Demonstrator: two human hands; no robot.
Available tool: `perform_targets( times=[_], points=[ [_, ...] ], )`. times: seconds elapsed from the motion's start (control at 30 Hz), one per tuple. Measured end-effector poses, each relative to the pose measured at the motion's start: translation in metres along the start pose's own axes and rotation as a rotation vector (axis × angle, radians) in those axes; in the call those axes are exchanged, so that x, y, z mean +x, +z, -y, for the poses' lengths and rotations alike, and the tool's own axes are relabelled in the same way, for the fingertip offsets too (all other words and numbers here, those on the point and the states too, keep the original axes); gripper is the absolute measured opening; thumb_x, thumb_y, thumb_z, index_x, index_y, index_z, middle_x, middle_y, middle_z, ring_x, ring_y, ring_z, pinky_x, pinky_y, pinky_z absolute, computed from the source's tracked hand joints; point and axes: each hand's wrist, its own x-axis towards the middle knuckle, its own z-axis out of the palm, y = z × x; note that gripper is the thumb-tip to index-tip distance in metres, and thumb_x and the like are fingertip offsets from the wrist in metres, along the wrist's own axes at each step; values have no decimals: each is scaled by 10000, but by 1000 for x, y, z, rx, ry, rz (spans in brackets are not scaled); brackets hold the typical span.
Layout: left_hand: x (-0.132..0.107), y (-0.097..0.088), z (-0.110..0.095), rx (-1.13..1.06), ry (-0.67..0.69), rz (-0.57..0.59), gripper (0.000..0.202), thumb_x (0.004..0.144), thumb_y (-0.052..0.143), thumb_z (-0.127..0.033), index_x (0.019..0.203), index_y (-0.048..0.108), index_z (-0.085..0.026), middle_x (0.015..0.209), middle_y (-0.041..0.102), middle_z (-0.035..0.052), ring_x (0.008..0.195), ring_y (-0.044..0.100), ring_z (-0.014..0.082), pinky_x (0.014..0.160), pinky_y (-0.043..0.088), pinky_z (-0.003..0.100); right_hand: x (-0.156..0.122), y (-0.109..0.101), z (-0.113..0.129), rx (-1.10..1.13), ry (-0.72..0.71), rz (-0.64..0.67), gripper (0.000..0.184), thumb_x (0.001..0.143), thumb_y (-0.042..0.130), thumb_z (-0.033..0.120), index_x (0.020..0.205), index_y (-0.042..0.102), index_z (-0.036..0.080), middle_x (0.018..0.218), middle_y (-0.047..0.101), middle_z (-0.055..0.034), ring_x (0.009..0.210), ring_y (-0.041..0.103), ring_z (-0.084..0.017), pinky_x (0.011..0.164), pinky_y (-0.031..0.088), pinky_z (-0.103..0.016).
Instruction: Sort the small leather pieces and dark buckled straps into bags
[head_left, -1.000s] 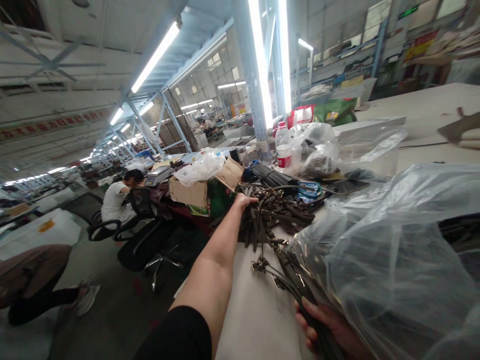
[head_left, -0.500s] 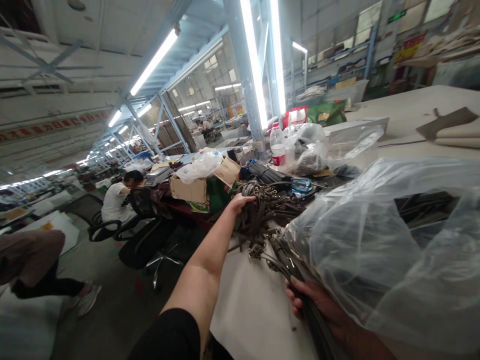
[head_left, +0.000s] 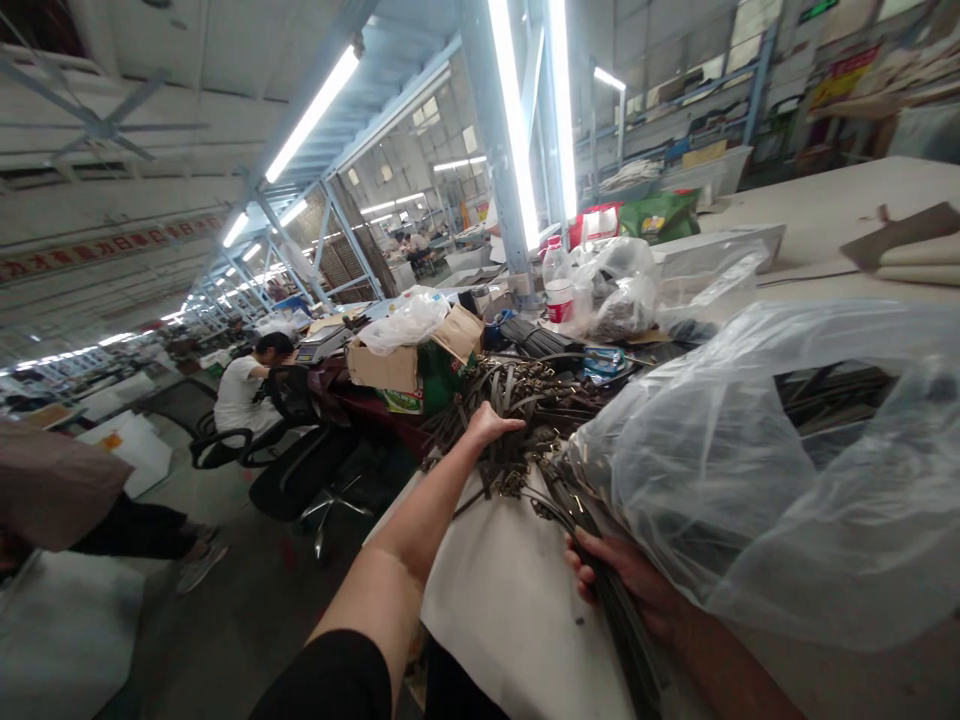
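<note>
My right hand (head_left: 619, 570) is wrapped around a bundle of long dark straps (head_left: 626, 635) with small metal buckles at the far end. The bundle slants across the pale tabletop (head_left: 502, 600), its lower part running toward me. Stretched forward, my left hand (head_left: 491, 425) is in a tangled pile of similar buckled straps (head_left: 540, 385). Its thumb points right and its other fingers are mostly hidden, closed around some straps. Beside my right hand a big clear plastic bag (head_left: 697, 500) holds more dark strips.
Behind the pile stand an open cardboard box (head_left: 382, 370), a bottle (head_left: 557, 285) and smaller plastic bags (head_left: 619, 290). A blue steel post (head_left: 495, 150) rises there. To the left are black office chairs (head_left: 300, 480), a seated person (head_left: 244, 390) and another person (head_left: 67, 490) partly in view.
My left hand has come lower and slightly nearer, and the straps around it lie flatter. My right hand keeps its hold on the bundle. The person at the left edge has shifted right.
</note>
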Motion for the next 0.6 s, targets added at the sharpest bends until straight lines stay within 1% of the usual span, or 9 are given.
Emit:
perform_targets(
  times=[0.1,0.13,0.2,0.27,0.33,0.37,0.43,0.5,0.6],
  points=[
    [-2,15,-7,112,-4,-35,851,578,900,-366,1271,529,-40,1331,587,288,1270,556,399,1045,435,421,-3,4,2,4,2,-23,220,850,754,307,891,620,139,725,599,27,511,571,-35,548,571,-182],
    [-1,18,-10,131,-6,-32,812,589,891,-329,1260,538,-38,1310,603,283,1254,570,398,1033,445,421,-3,4,2,1,-1,-28,221,850,754,308,883,620,135,718,595,28,509,568,-34,546,571,-183],
    [3,17,-16,148,-7,-16,681,591,873,-254,1181,598,-55,1263,643,250,1231,590,388,1019,458,409,-2,3,2,-8,-3,-23,228,852,754,315,884,620,134,714,590,31,511,565,-28,556,572,-179],
    [8,10,-22,135,-9,0,519,587,846,-189,1060,657,-89,1210,682,198,1222,601,367,1014,469,384,0,0,1,-16,-6,1,234,851,753,326,902,614,144,731,599,31,523,572,-23,577,574,-175],
    [11,1,-28,89,-24,16,383,594,809,-144,954,682,-114,1111,724,144,1171,637,333,970,503,348,2,-3,0,-27,-9,38,242,849,751,336,927,605,160,763,617,27,547,589,-26,608,580,-182],
    [11,-4,-31,54,-38,30,328,602,788,-128,914,685,-118,1035,740,123,1110,669,314,923,528,331,3,-5,0,-34,-12,54,246,846,751,339,936,600,166,777,624,23,561,599,-31,622,583,-189],
    [9,-11,-37,-34,-74,71,226,626,745,-108,844,682,-112,853,741,93,927,722,274,800,570,307,4,-6,-1,-45,-20,70,255,839,755,343,934,595,169,780,630,21,573,604,-37,627,582,-192],
    [3,-18,-42,-141,-105,124,132,663,702,-92,790,668,-102,702,705,73,752,723,235,707,584,300,5,-6,0,-49,-26,65,262,829,768,341,914,595,164,764,628,25,560,595,-38,600,574,-181],
    [-10,-27,-46,-322,-133,196,64,730,648,-79,790,650,-101,603,663,52,623,690,185,680,594,302,4,-3,0,-26,-28,31,252,825,777,318,900,599,156,742,623,33,527,579,-34,556,566,-172]
  ],
)
